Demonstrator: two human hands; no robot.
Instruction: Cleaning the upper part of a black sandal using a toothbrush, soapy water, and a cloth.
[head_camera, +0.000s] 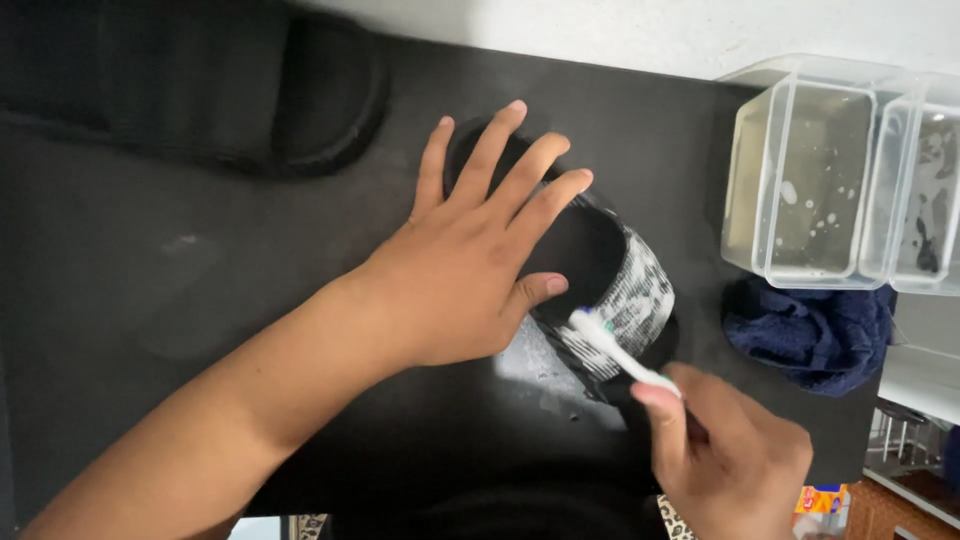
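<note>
A black slide sandal (610, 275) with a foamy, soapy strap lies on a black mat (150, 260). My left hand (480, 250) presses flat on top of it, fingers spread, thumb tucked at the strap's opening. My right hand (725, 460) grips a white toothbrush (615, 345) whose bristle head touches the lathered strap. The sandal's toe end is hidden under my left palm.
A second black sandal (300, 95) lies at the upper left of the mat. Two clear plastic tubs (800, 180) with cloudy water stand at the right. A dark blue cloth (810, 335) is bunched below them. A pale wall runs along the top.
</note>
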